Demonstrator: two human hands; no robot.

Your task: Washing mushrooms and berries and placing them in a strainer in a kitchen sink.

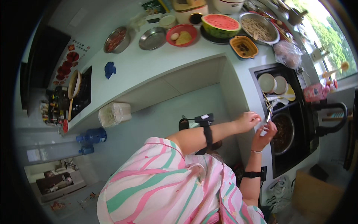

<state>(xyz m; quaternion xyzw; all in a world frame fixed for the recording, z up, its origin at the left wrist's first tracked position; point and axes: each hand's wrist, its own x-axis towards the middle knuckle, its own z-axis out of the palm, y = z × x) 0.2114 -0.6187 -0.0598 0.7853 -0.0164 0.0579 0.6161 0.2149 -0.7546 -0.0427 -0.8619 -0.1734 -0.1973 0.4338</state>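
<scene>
My left hand (249, 122) is over the counter edge beside the sink, its fingers curled inward; whether anything small is in them cannot be told. Close by, my right hand (265, 134) is bent at the sink's near rim, with thumb and fingers near each other and their grip unclear. A shiny slim utensil (269, 116) lies just beyond the right fingertips. Partly behind that hand, a round metal basin (291, 134) of dark brown pieces sits in the black sink (300, 151). White bowls (267, 83), spoons (283, 101) and chopsticks (267, 101) fill the sink's other end.
A black faucet (332, 105) arches over the sink beside a pink bottle (316, 92). Along the counter (167, 61) stand an orange basket (244, 47), half a watermelon (221, 26), a red bowl (193, 33) and metal bowls (152, 39). A lined bin (114, 114) stands below.
</scene>
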